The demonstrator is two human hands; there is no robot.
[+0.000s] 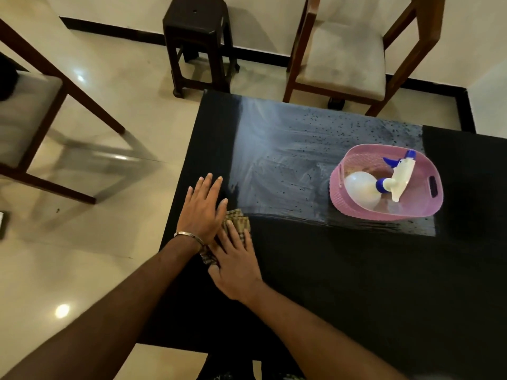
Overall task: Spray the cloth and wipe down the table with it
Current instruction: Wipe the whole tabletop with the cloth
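Checked cloth under flat right hand.

Black table, checked tan cloth, pink basket, white-blue spray bottle

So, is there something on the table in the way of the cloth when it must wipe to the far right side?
Yes. The pink basket holding the spray bottle stands on the table there, covering part of the surface. Both hands press the cloth near the left edge.
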